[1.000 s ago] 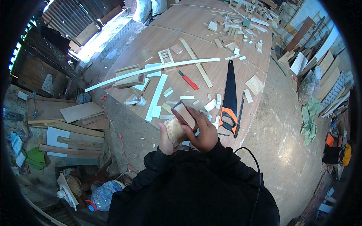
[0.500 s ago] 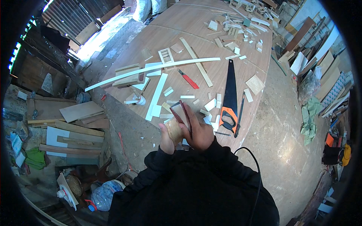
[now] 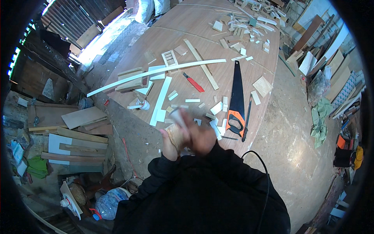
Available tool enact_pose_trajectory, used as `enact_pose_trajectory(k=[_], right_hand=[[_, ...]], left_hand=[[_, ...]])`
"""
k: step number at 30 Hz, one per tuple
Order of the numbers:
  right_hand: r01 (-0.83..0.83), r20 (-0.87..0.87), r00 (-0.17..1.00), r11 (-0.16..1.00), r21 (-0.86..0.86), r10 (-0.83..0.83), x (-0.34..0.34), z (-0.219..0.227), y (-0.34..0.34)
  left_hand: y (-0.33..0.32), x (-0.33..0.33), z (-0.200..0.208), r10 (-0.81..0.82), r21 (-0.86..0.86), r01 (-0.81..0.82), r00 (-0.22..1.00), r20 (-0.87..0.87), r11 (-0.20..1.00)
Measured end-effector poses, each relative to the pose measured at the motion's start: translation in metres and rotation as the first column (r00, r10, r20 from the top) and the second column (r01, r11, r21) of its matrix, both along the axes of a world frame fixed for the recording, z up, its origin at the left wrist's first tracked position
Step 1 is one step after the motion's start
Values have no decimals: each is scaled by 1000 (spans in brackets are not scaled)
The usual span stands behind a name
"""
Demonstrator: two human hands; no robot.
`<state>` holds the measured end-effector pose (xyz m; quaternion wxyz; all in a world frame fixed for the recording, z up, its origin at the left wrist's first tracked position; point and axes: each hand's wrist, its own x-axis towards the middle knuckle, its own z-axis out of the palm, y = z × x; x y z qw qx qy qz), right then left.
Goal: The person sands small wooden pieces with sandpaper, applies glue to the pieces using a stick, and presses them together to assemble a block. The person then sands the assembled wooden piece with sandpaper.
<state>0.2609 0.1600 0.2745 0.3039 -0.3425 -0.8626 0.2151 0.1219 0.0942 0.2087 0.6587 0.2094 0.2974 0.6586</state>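
Note:
My left hand [image 3: 168, 148] is closed around a small pale wooden piece [image 3: 176, 134], thumb along its left side. Smeared by motion, my right hand [image 3: 203, 139] presses close against that piece from the right. It grips a sanding block [image 3: 178, 116], a pale block with dark red sandpaper folded round it; the paper shows clearly only in the earlier picture. Both hands are over the near edge of the wooden table [image 3: 218, 84]. Small wood offcuts lie just beyond them, including a pale strip [image 3: 193, 100].
Right of my hands lies a handsaw [image 3: 236, 97] with an orange and black handle. Farther off are a red utility knife [image 3: 193, 82], a long pale strip [image 3: 187, 65] and a small wooden frame [image 3: 170, 61]. A glue pot [image 3: 144, 104] stands at the left edge. Offcuts pile up at the far end.
My right hand and the sanding block have shifted slightly left over the wooden piece and are now blurred. My left hand has moved slightly left and down.

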Motion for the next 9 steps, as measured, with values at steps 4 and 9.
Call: enact_pose_trajectory(k=[4, 9], right_hand=[[112, 29, 993, 993, -20, -112, 3, -4, 4], [133, 129, 986, 972, -192, -109, -2, -7, 16]], left_hand=[[9, 14, 18, 38, -74, -58, 968, -248, 996], [12, 10, 23, 108, -56, -127, 961, -254, 990]])
